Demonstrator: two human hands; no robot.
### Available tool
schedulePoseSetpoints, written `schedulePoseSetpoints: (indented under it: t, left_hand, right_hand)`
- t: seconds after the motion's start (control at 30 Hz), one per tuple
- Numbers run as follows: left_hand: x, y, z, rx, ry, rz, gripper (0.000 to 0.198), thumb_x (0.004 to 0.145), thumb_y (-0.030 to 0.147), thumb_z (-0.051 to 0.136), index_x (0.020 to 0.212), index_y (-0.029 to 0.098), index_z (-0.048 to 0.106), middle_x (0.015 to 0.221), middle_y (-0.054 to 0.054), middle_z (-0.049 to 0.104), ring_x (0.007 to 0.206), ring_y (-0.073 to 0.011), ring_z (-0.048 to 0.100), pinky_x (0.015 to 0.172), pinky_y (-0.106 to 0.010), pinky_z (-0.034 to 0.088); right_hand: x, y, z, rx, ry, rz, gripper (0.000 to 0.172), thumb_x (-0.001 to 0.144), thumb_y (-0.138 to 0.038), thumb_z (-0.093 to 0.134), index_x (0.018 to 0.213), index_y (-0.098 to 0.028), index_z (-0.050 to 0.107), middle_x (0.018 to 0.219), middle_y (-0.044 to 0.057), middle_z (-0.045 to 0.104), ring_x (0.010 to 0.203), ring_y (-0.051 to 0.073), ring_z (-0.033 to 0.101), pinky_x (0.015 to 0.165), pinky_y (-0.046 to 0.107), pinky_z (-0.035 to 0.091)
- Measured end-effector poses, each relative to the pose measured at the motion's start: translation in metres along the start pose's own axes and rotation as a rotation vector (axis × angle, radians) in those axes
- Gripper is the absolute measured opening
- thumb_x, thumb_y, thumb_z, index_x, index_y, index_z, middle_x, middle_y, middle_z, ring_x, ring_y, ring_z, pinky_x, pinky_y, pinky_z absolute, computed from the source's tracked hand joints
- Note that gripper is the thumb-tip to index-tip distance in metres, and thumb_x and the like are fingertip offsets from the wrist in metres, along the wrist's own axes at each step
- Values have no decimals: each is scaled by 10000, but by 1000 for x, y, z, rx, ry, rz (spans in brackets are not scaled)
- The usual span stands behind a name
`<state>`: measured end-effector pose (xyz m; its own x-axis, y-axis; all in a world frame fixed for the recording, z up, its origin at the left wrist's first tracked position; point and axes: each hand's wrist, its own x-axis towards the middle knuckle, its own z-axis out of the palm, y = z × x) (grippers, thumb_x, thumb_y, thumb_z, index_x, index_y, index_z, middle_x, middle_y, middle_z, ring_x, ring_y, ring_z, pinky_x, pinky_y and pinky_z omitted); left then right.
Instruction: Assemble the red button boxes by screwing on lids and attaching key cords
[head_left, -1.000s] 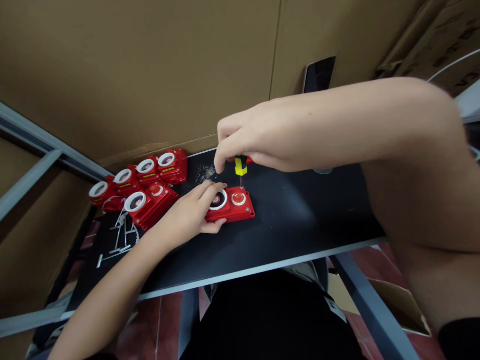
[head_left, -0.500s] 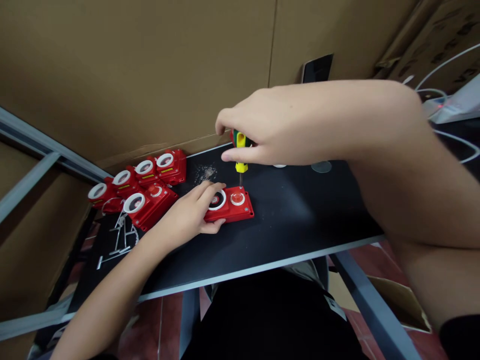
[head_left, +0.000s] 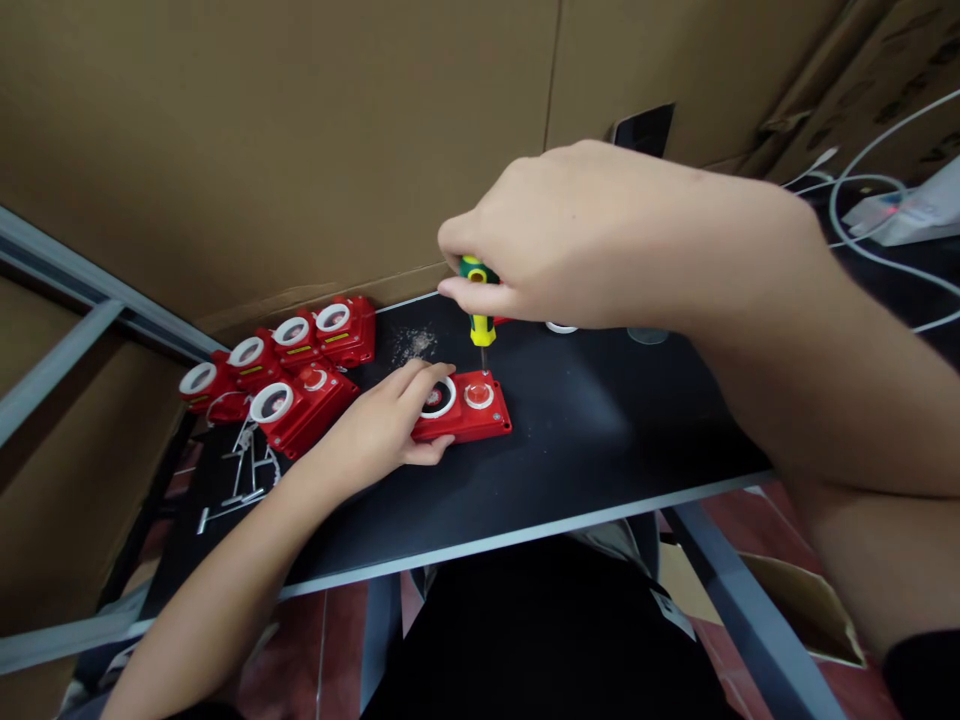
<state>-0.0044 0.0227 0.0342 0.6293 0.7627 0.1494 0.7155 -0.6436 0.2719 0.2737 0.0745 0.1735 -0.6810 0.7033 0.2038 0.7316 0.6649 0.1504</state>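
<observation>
My left hand [head_left: 394,420] grips the left part of a red alarm box [head_left: 491,421] lying on the black table [head_left: 555,460]. The box has a white-ringed round opening and a clear round lens with a white rim. My right hand [head_left: 525,240] is closed around the handle of a green and yellow screwdriver [head_left: 482,330], held upright. Its tip meets a screw at the box's far right corner. To the left of my left hand sits another red alarm box [head_left: 307,425], with several more alike in a row behind it.
Thin metal T-shaped rods [head_left: 236,495] lie at the table's left. Crumb-like debris [head_left: 414,344] is scattered near the cardboard wall [head_left: 360,150]. A dark phone-like slab [head_left: 645,130] leans at the back. White cables [head_left: 847,215] run at the right. A grey metal frame [head_left: 60,375] stands at the left.
My right hand has turned, its fingers closing further round the screwdriver handle, and the handle has rotated. The screwdriver tip stays at the same corner screw. My left hand keeps its grip.
</observation>
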Motion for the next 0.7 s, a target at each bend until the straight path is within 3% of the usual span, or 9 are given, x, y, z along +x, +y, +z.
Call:
schedulePoseSetpoints:
  t: [0.17,0.4,0.57,0.7]
  left_hand:
    - [1,0,1,-6,2,0,730,1012,288,826,1660,214,498,1541,-174,675,1358,-361,776,1135,-467,673]
    - [1,0,1,-16,-12,-16,754,1004,289,835,1672,232,490,1551,-166,668,1361,-353,772,1141,-470,672]
    - [1,1,0,-26,-14,-35,745,1009,302,842,1671,241,506,1541,-149,670,1361,-346,773,1142,-448,671]
    - [0,1,1,-24,-11,-34,755,1006,300,840,1676,245,497,1551,-147,664,1382,-348,764,1167,-450,660]
  right_hand:
    - [-2,8,4,13,-12,-83,255,1142,-395,571,1139,-241,774,972,54,771,891,258,693,779,395,452]
    - [-1,30,8,233,9,-219,239,1076,-429,630,1077,-243,781,944,32,769,983,230,724,805,311,566]
    - [-4,30,4,284,-6,-268,308,1121,-461,568,1077,-239,776,1028,19,758,1021,203,720,854,283,567]
    - [-7,28,0,240,-49,-320,250,1129,-341,544,1151,-220,762,1125,32,761,974,196,696,848,312,545]
